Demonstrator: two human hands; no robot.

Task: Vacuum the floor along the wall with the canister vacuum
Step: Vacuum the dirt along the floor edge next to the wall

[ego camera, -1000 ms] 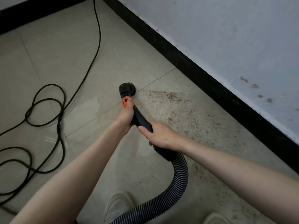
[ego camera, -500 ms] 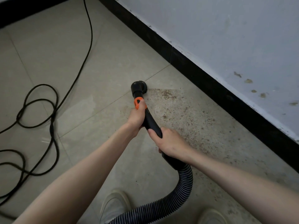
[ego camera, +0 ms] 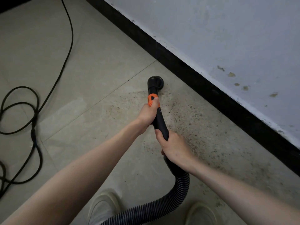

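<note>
A black vacuum wand (ego camera: 159, 122) with an orange collar (ego camera: 151, 98) ends in a round black brush nozzle (ego camera: 156, 81) resting on the beige tile floor (ego camera: 100, 65). My left hand (ego camera: 148, 113) grips the wand just below the collar. My right hand (ego camera: 174, 147) grips it lower down, where the ribbed black hose (ego camera: 181, 190) begins. The hose curves down between my shoes. Brown dirt specks (ego camera: 194, 120) cover the tile between the nozzle and the black baseboard (ego camera: 211, 93). The canister itself is out of view.
A black power cord (ego camera: 34, 111) lies looped on the floor at the left and runs up to the top edge. The stained white wall (ego camera: 227, 38) rises behind the baseboard. My two light shoes (ego camera: 103, 207) stand at the bottom.
The nozzle has slid forward and to the right across the tile joint, closer to the baseboard. Both hands kept their grip on the wand.
</note>
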